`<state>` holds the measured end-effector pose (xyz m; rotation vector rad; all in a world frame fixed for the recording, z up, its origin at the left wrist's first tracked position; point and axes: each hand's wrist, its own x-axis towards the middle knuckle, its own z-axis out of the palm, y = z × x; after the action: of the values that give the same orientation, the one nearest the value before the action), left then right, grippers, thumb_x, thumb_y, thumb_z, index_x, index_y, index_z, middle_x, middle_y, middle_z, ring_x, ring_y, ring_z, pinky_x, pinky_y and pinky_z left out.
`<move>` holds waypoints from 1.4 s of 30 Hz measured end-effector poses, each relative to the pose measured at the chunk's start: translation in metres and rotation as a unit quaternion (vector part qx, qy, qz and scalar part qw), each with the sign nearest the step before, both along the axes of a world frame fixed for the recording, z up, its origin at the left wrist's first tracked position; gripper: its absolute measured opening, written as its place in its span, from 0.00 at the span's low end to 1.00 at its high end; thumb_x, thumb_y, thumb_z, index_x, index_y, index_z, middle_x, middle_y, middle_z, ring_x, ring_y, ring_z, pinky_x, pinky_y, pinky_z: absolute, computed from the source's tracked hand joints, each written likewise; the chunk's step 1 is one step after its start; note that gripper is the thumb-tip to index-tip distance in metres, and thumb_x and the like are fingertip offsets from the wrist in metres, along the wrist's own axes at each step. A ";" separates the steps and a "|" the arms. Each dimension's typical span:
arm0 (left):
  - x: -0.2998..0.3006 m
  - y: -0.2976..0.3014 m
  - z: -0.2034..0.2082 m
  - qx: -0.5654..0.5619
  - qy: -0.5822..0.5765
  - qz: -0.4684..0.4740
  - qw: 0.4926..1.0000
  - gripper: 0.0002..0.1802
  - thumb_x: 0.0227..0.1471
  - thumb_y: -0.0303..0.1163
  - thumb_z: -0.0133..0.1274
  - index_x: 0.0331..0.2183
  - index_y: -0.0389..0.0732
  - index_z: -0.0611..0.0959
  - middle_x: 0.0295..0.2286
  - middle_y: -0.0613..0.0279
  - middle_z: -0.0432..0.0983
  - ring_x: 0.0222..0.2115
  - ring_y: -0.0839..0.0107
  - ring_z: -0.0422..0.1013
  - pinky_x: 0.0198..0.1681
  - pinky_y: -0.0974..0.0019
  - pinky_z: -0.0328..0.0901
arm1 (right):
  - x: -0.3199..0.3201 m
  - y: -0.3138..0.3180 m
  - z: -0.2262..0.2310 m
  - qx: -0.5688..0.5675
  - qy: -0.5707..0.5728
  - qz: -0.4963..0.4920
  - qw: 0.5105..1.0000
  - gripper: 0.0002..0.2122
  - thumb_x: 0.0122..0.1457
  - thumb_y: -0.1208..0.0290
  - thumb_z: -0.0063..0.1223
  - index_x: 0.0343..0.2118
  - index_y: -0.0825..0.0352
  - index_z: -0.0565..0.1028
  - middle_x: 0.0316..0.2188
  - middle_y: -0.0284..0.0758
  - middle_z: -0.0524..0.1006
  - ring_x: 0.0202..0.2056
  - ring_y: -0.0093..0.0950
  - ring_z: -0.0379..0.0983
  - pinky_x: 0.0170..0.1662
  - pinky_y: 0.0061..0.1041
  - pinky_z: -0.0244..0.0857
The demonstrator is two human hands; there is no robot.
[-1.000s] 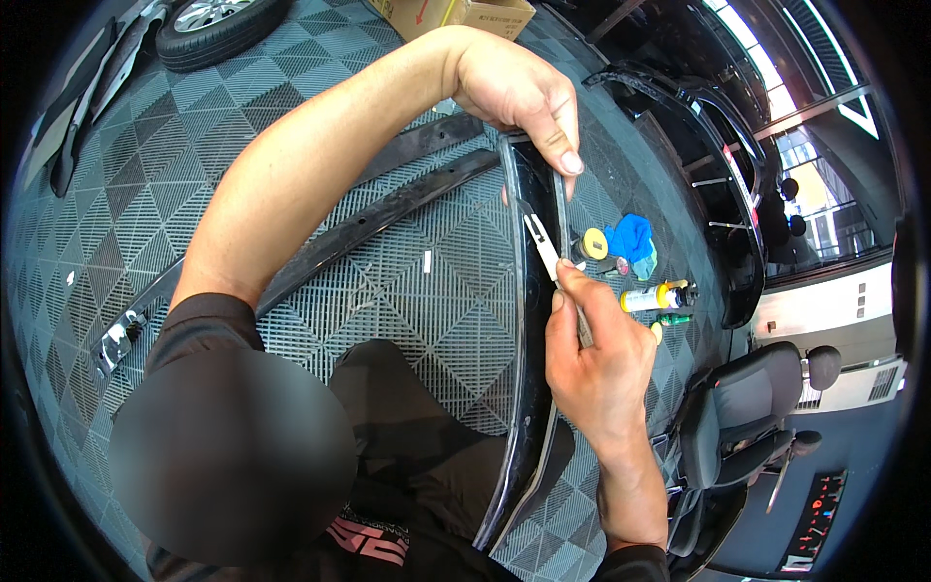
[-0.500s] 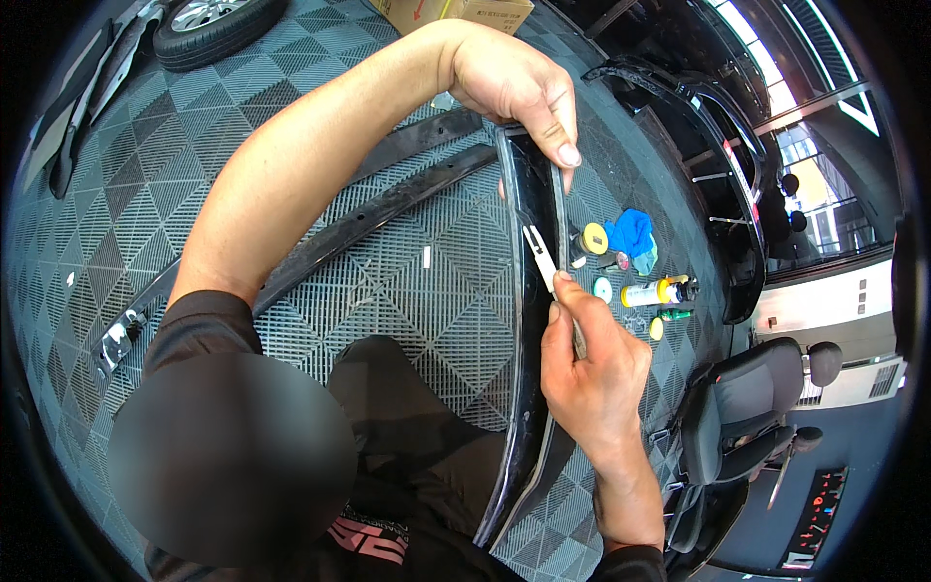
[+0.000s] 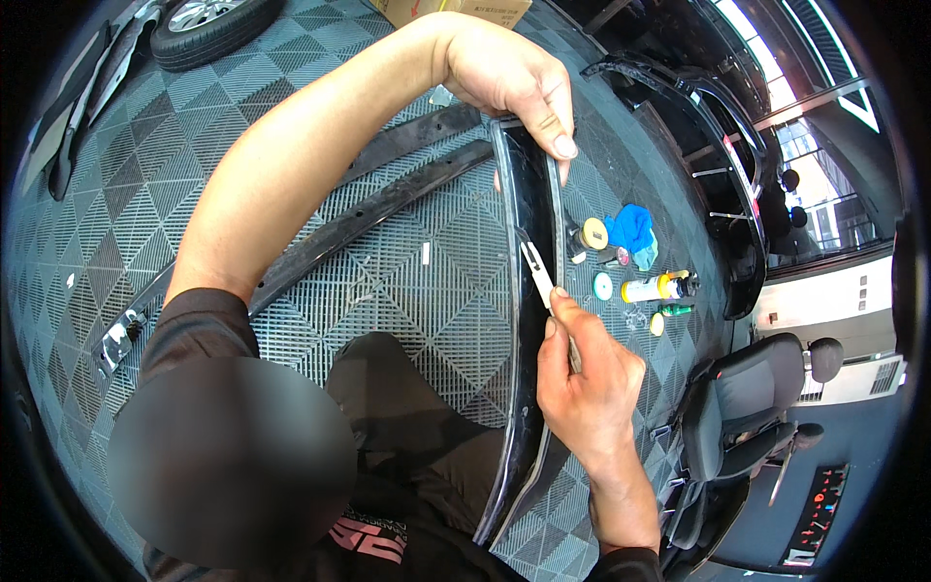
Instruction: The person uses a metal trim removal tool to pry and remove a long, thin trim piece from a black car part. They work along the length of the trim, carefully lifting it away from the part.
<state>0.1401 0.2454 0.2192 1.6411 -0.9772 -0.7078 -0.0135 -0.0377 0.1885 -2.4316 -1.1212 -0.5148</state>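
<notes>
A long, dark, channel-shaped car trim strip (image 3: 529, 388) stands across the middle of the view, its lower end beside my leg. My left hand (image 3: 509, 82) grips the top end, thumb on the right edge and fingers wrapped behind. A slim pale tool with a forked tip (image 3: 539, 274) is in my right hand (image 3: 592, 383), pinched between thumb and index finger. Its tip lies at the inner face of the strip, near the left edge; whether it touches cannot be told.
Two more dark strips (image 3: 373, 215) lie on the grey tiled floor to the left. Right of the strip are a blue cloth (image 3: 632, 231), a yellow-and-white bottle (image 3: 648, 290) and small tubs. A wheel (image 3: 208, 29), a cardboard box (image 3: 465, 10) and car seats (image 3: 747, 398) stand farther out.
The tool and my right hand have slid slightly down along the strip. My left hand and the strip's top end have shifted a little up and left.
</notes>
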 end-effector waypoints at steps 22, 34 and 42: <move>0.003 0.001 0.001 0.027 -0.092 0.031 0.995 0.20 0.62 0.40 0.57 0.41 0.31 0.87 0.33 0.55 0.85 0.35 0.70 0.80 0.45 0.69 0.72 | -0.017 -0.017 -0.010 -0.009 0.011 -0.014 1.000 0.13 0.52 0.82 0.59 0.43 0.71 0.80 0.20 0.37 0.78 0.16 0.31 0.73 0.21 0.28 0.68; 0.004 0.002 0.009 0.019 -0.122 0.008 0.992 0.18 0.60 0.41 0.60 0.42 0.35 0.88 0.35 0.61 0.86 0.36 0.74 0.77 0.43 0.70 0.69 | -0.031 -0.029 -0.016 -0.005 0.021 -0.024 0.999 0.13 0.51 0.83 0.60 0.42 0.73 0.81 0.15 0.35 0.73 0.13 0.29 0.69 0.19 0.28 0.64; 0.004 0.002 0.010 0.016 -0.118 0.005 0.993 0.19 0.60 0.41 0.60 0.42 0.35 0.88 0.35 0.60 0.86 0.36 0.74 0.77 0.43 0.70 0.69 | -0.036 -0.035 -0.020 -0.003 0.017 -0.022 1.000 0.13 0.52 0.84 0.60 0.41 0.73 0.81 0.14 0.33 0.71 0.12 0.29 0.67 0.18 0.28 0.61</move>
<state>0.1440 0.2472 0.2288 1.7844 -1.1298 -0.5321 -0.0500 -0.0725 0.1688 -2.4651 -1.0594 -0.4835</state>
